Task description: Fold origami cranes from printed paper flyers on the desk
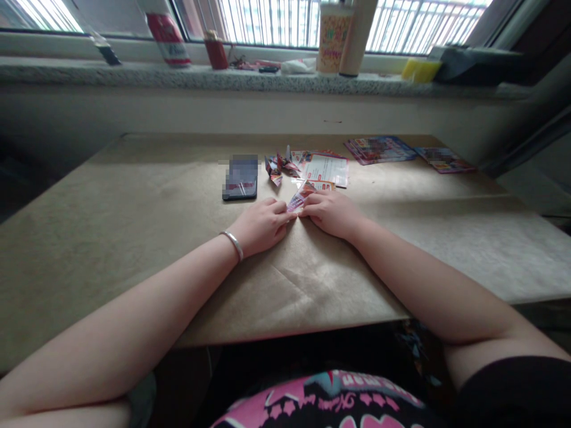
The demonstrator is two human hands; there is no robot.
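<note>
A small piece of colourful printed paper (295, 203), folded to a slanted edge, lies on the table between my hands. My left hand (264, 224), with a silver bracelet at the wrist, has its fingers curled and pressed together, their tips on the paper's near left corner. From the other side my right hand (331, 211) grips the paper, fingers bent down onto it and covering part of it. Just beyond are folded paper shapes (282, 166) with pointed tips and a flat printed sheet (328, 169). A dark phone (241, 178) lies left of them.
Printed cards lie in a fanned stack (381, 148) at the back right, with another stack (446, 159) beside it. Behind the table (111, 238) runs a stone windowsill (267, 82) bearing a red can (167, 37), a patterned cup (333, 38) and a yellow object (420, 70).
</note>
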